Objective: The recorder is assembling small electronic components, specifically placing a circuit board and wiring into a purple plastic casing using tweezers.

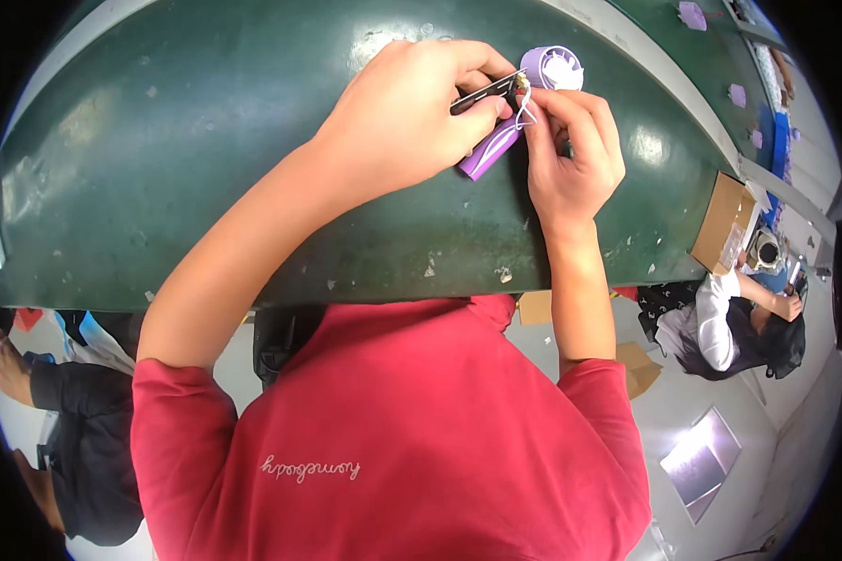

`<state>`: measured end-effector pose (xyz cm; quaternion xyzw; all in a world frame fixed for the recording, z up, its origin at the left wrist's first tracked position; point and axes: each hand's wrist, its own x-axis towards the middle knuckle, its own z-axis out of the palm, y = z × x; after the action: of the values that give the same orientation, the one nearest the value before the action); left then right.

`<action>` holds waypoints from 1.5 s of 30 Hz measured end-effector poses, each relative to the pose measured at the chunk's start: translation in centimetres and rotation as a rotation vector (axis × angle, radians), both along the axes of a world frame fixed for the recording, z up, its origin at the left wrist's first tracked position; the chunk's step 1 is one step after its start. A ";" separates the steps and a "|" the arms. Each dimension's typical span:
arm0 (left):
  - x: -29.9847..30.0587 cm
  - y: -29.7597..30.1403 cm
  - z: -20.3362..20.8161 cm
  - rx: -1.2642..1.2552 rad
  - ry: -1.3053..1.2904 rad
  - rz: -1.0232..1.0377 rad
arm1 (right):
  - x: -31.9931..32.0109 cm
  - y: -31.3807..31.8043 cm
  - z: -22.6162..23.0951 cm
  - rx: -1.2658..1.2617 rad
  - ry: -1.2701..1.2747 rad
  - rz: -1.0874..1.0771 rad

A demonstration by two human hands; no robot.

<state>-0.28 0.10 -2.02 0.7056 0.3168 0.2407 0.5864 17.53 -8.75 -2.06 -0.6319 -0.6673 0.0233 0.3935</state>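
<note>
At the far left, past the near edge, a co-worker in a black shirt (94, 458) appears, with one forearm bare. The green table (206, 215) spans the scene; its surface shows scattered pale marks.

The left hand (421, 112) is over the far part of the table, right of the middle. It is closed, gripping a dark flat strip (483, 95) between thumb and fingers. The strip slants, its right end being the farther one. Just nearer than the left thumb is a purple handle (489, 155), slanted, its lower end pointing near and left. Whether it rests on the table cannot be told.

Thin white wires (526, 112) loop between the two hands. Just beyond the fingertips is a purple ring with white blades (552, 68); the fingers hide whether it joins the handle.

The right hand (575, 164) has its fingers bent, with thumb and forefinger at the wires; whether they pinch them cannot be told.

Farther right, at the table's edge, is an open cardboard box (720, 222). Beside it, a second co-worker in a light top (716, 323) has an arm bent.
</note>
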 end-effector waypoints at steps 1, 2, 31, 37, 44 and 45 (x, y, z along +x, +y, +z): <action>0.0 -0.1 -0.1 0.002 -0.047 0.004 | 0.0 0.0 0.0 0.004 0.009 0.001; 0.0 -0.2 0.0 -0.002 -0.046 0.005 | 0.1 0.0 -0.1 0.008 0.018 0.001; 0.2 0.2 1.7 -0.309 -0.074 -0.040 | 0.2 0.0 -0.3 0.032 -0.008 -0.036; 0.4 0.1 0.4 0.131 -0.056 0.068 | 0.3 0.2 -0.2 0.048 0.010 -0.002; 0.2 0.1 1.0 0.524 0.158 0.186 | 2.7 0.0 -0.5 0.162 0.229 -0.088; 0.1 0.4 0.5 0.633 0.070 0.199 | 2.8 0.2 -0.7 0.164 0.231 -0.093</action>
<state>-0.16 0.54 -1.54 0.8262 0.3135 0.3590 0.3005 20.30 -8.60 -2.72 -0.6209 -0.5873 0.0227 0.5186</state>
